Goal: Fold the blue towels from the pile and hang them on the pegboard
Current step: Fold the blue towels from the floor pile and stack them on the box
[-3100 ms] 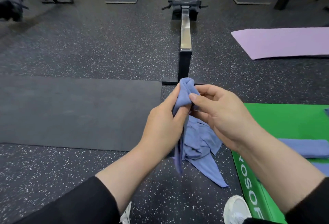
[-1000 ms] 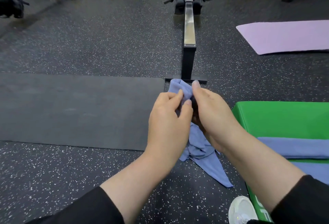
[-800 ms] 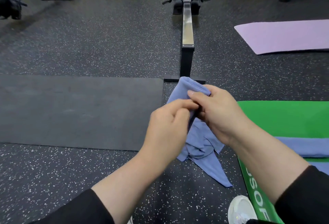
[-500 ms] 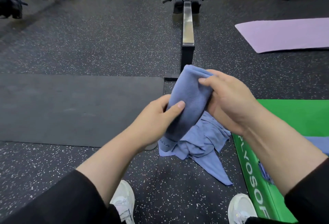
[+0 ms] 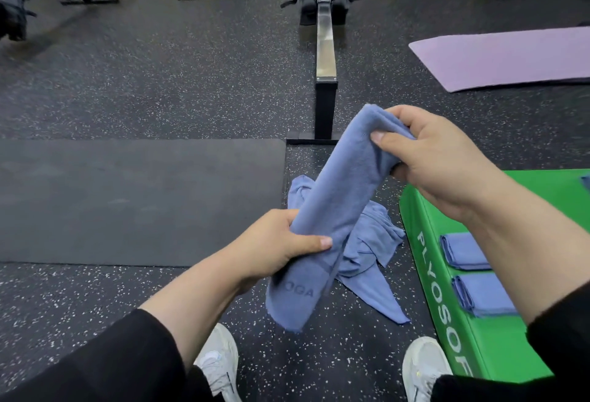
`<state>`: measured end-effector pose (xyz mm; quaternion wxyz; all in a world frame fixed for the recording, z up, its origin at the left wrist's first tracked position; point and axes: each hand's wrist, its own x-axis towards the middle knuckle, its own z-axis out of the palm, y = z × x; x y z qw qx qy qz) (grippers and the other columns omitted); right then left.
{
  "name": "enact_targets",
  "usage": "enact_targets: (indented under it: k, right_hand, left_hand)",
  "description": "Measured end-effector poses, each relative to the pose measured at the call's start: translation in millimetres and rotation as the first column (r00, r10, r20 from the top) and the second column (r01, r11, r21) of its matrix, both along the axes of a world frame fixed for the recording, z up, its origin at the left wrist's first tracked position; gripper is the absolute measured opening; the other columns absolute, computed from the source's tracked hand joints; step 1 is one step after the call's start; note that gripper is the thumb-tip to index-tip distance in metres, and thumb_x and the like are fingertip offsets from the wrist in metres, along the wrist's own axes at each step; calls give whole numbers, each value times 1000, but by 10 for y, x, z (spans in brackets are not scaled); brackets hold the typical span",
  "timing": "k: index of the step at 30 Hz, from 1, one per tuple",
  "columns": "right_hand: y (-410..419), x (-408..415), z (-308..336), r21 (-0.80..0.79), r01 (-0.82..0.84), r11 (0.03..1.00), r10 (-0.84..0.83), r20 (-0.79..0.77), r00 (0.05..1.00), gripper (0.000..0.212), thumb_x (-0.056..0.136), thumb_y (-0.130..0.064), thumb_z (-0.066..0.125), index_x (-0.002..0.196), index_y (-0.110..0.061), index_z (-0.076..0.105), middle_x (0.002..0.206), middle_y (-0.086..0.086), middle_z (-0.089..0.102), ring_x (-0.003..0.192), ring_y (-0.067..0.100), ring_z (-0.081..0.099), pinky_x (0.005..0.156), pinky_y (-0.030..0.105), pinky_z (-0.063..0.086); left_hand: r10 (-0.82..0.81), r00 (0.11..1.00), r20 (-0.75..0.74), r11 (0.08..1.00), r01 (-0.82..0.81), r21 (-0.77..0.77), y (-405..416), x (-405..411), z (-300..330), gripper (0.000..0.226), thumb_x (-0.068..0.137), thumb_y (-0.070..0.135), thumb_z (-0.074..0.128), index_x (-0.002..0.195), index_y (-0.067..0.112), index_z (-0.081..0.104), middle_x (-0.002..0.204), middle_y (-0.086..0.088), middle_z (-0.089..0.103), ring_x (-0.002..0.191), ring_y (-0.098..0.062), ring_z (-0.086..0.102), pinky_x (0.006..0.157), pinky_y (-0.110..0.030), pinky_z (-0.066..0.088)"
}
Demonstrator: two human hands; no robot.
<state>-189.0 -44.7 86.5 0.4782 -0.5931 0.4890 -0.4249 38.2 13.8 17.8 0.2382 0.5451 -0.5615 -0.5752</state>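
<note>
Both hands on one blue towel [image 5: 338, 210], held up over the floor pile.

Right hand [image 5: 437, 159] grasps the towel's top end, fingers curled over the folded edge, thumb pressed on the near face. Left hand [image 5: 274, 245] grasps it lower down, thumb across the front. The towel runs as a long narrow strip, slanting from upper right to lower left; its loose end hangs below the left hand, with faint lettering on it. The pile [image 5: 370, 242] of crumpled blue towels lies on the speckled floor [image 5: 159, 82], behind the strip and just left of the green box [image 5: 498, 337]. Two folded towels [image 5: 475, 270] lie side by side on the box top. Dark mat [image 5: 127, 200] left of the pile, rowing machine [image 5: 325, 47] beyond it, purple mat [image 5: 507, 56] far right of it. White shoes [image 5: 217, 366] at bottom.
</note>
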Motion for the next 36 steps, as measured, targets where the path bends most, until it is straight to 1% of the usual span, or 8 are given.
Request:
enact_targets:
  k: [5, 8, 16, 19, 23, 27, 32, 36]
  right_hand:
    - [19, -231, -84, 78, 77, 994, -85, 110, 990, 15, 103, -9, 52, 104, -19, 63, 95, 4, 67, 92, 18, 62, 82, 44, 51]
    - [33, -423, -116, 109, 106, 988, -126, 202, 971, 16, 104, -8, 49, 103, -18, 62, 98, 3, 68, 94, 15, 65, 89, 39, 56]
    - [409, -1435, -163, 242, 245, 939, -309, 278, 909, 14, 105, -8, 46, 109, -9, 59, 103, 8, 69, 94, 15, 69, 78, 31, 62]
    - [631, -1940, -229, 271, 345, 898, -405, 206, 891, 18, 104, -10, 48, 120, -7, 57, 106, 9, 68, 97, 17, 66, 84, 32, 61]
    - [878, -2526, -344, 298, 462, 835, -506, 88, 858, 14, 103, -9, 51, 111, -8, 63, 99, 6, 71, 89, 14, 68, 86, 35, 58]
    - [1037, -3085, -573, 323, 580, 748, -605, -27, 795, 12, 102, -10, 55, 110, -5, 63, 98, 10, 68, 89, 19, 64, 81, 36, 57]
    - [1127, -3602, -1193, 378, 664, 645, -630, -229, 742, 11, 101, -8, 58, 92, -10, 62, 86, 9, 64, 80, 18, 59, 61, 26, 53]
    - [1082, -3958, -1795, 394, 709, 584, -621, -346, 703, 5, 99, -4, 59, 102, -3, 63, 95, 16, 64, 86, 24, 59, 70, 33, 54]
  left_hand:
    - [33, 997, 71, 999, -36, 40, 64, 27, -170, 28, 75, 21, 87, 95, 7, 73, 97, -13, 77, 76, -15, 68, 79, -34, 54]
    - [46, 997, 63, 997, -49, 62, 101, 39, -212, 24, 78, 15, 85, 98, 8, 73, 92, -8, 79, 76, -16, 71, 73, -27, 54]
    - [67, 994, -89, 997, -63, 42, 210, -269, -90, 10, 85, 14, 80, 94, 11, 75, 91, -5, 78, 78, -17, 72, 73, -27, 54]
    - [100, 975, -201, 994, -90, 57, 231, -657, -56, 8, 90, 9, 73, 97, 11, 77, 98, -8, 79, 91, -25, 75, 82, -36, 58]
    - [98, 964, -245, 994, -81, 80, 197, -1273, -122, 20, 98, 16, 65, 114, 5, 70, 107, -12, 77, 98, -31, 74, 86, -48, 61]
    - [96, 971, -220, 994, -82, 73, 201, -1940, -359, 11, 99, 14, 63, 108, 9, 66, 94, -8, 74, 68, -16, 69, 55, -30, 58]
    - [96, 985, -141, 984, -73, 159, 208, -2498, -832, 6, 97, 12, 64, 101, 11, 67, 84, -3, 70, 59, -11, 62, 51, -26, 53]
    - [74, 994, -85, 972, -53, 228, 185, -2807, -1252, 13, 98, 15, 64, 104, 6, 70, 85, -8, 73, 63, -19, 62, 55, -29, 52]
